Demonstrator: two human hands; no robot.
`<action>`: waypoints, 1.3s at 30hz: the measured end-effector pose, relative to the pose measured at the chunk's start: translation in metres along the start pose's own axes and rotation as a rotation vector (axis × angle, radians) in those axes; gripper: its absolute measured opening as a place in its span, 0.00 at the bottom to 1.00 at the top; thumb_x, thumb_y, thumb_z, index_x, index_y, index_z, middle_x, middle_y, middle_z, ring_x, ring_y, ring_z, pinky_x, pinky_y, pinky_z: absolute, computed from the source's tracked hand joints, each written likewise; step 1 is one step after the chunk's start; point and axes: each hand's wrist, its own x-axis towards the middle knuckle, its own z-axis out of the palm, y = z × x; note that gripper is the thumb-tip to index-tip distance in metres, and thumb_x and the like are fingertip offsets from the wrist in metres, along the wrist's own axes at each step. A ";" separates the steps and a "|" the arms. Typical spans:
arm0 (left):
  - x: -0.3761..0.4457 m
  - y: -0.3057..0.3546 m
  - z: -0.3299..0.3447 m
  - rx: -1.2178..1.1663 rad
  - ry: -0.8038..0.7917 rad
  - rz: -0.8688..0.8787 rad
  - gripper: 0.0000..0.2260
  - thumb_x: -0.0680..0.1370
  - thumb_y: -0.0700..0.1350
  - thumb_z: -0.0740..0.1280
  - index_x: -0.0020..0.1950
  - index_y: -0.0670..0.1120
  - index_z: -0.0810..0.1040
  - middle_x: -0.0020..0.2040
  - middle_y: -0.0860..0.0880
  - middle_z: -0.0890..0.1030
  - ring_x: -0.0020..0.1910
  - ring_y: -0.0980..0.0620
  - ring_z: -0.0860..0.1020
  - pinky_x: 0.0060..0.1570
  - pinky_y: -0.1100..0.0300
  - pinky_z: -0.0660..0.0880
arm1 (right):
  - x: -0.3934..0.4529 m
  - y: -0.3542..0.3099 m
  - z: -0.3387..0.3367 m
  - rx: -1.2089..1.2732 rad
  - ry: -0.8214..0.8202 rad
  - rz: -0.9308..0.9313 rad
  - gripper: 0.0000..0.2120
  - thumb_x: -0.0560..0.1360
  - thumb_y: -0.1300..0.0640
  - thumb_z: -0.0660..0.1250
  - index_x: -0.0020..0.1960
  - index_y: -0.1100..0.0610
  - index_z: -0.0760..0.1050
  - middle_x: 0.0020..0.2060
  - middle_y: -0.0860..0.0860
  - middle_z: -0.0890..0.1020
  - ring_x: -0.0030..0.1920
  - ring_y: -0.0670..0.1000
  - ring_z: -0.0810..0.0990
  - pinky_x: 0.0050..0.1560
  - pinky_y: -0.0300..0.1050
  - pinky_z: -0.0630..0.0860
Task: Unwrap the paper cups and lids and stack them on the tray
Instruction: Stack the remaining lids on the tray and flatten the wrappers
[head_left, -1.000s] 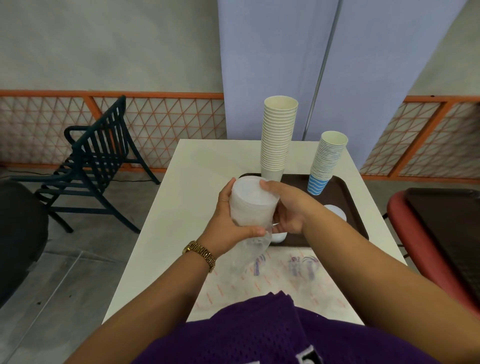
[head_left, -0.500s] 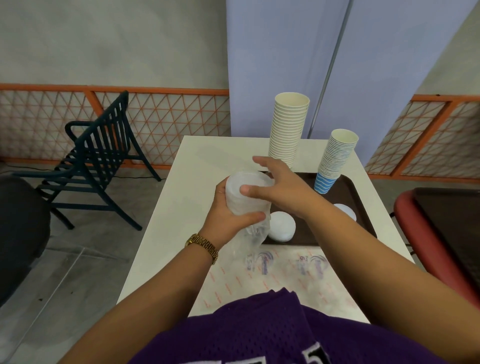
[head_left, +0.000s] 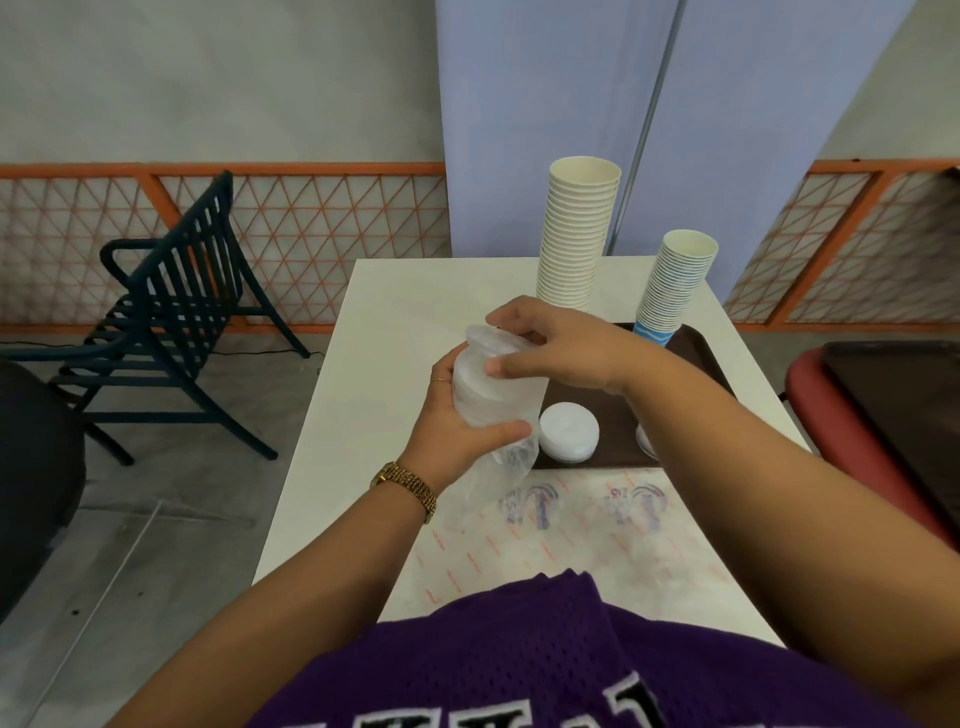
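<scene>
My left hand (head_left: 453, 427) grips a stack of white lids in a clear plastic sleeve (head_left: 487, 397), held above the table's left-middle. My right hand (head_left: 558, 347) pinches the top of that stack, where one lid is tilted up. The loose end of the sleeve hangs below my left hand. On the dark brown tray (head_left: 698, 358) stand a tall stack of cream paper cups (head_left: 575, 239) and a shorter stack of blue-and-white cups (head_left: 675, 283). A short pile of white lids (head_left: 568, 431) lies at the tray's near left; another is mostly hidden behind my right forearm.
Empty printed wrappers (head_left: 582, 525) lie on the white table (head_left: 405, 322) between the tray and my body. A dark slatted chair (head_left: 171, 312) stands to the left. A red seat with a dark tray (head_left: 893, 415) is at the right.
The lid stack has tipped slightly and stayed in my left hand. My right hand has shifted over the top of the stack and lifted the upper lid's edge.
</scene>
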 end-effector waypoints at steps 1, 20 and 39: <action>0.000 -0.002 -0.001 -0.004 -0.002 -0.004 0.41 0.65 0.41 0.81 0.68 0.59 0.60 0.62 0.61 0.69 0.58 0.65 0.73 0.50 0.67 0.77 | 0.000 0.002 0.001 0.007 0.010 -0.008 0.24 0.74 0.44 0.71 0.67 0.45 0.70 0.63 0.45 0.77 0.60 0.48 0.76 0.58 0.43 0.74; 0.002 -0.023 0.015 -0.008 0.163 -0.056 0.46 0.64 0.38 0.80 0.71 0.59 0.56 0.68 0.54 0.66 0.63 0.62 0.69 0.59 0.68 0.71 | 0.055 0.163 0.015 0.318 0.483 0.499 0.09 0.79 0.54 0.66 0.58 0.54 0.74 0.52 0.52 0.79 0.49 0.53 0.78 0.42 0.46 0.78; -0.006 -0.025 0.019 0.076 0.231 -0.129 0.45 0.66 0.39 0.79 0.71 0.60 0.55 0.66 0.56 0.64 0.65 0.56 0.67 0.61 0.63 0.71 | 0.071 0.215 0.048 -0.028 0.280 0.601 0.13 0.81 0.54 0.62 0.65 0.55 0.73 0.62 0.57 0.74 0.58 0.56 0.76 0.50 0.47 0.71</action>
